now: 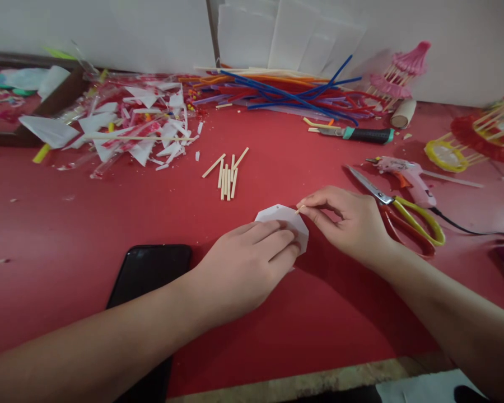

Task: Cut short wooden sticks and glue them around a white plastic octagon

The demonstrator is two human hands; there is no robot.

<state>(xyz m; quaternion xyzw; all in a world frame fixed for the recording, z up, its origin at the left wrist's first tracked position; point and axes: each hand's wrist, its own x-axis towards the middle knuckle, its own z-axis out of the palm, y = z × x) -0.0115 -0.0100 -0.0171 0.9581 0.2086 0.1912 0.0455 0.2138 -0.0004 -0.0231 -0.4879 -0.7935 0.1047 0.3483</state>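
A white many-sided card [277, 212] lies on the red tabletop, small marks near its edge. My left hand [252, 260] is closed over its near part, the fingers bent and together on top; the thumb is hidden. At the card's upper right edge, my right hand [344, 224] pinches a short, thin wooden stick [299, 210] between thumb and fingertips. The stick's lower end meets the card, mostly covered by the fingers. Beyond the card lie several loose short wooden sticks [227, 179].
Scissors [390, 200] and a pink glue gun [407, 176] lie right, below a utility knife [367, 135]. A black phone [151, 274] sits left. Paper scraps [143, 126] and pipe cleaners [277, 92] line the back. A pink stick-and-paper model [399, 78] stands back right.
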